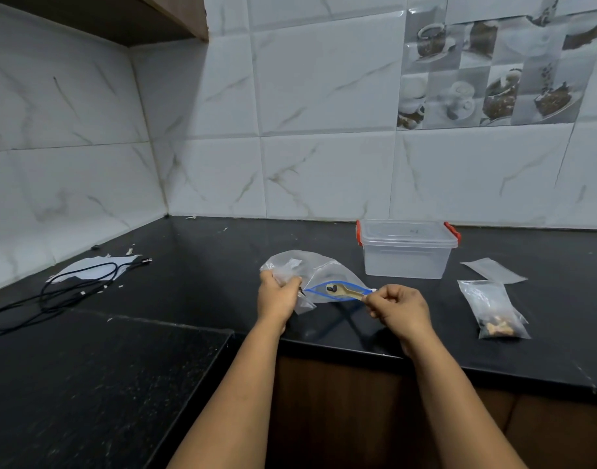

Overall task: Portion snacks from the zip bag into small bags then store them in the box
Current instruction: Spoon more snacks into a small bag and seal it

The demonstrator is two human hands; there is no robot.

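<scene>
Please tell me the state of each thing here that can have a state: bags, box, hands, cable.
zip bag: mouth open, held by both hands above the counter
left hand: grips the bag's left side
right hand: pinches the right end of the blue zip
storage box: lid on, looks empty
filled small bag: lying flat, snacks inside
empty small bag: lying flat
black cable: loose, loosely coiled

Bare counter (pixel 222 265) left of zip bag (pixel 324 272); cable (pixel 70 289) farther left. Right: lidded box (pixel 405 255), filled small bag (pixel 493 309), flat small bag (pixel 493 270) crowd path.
</scene>
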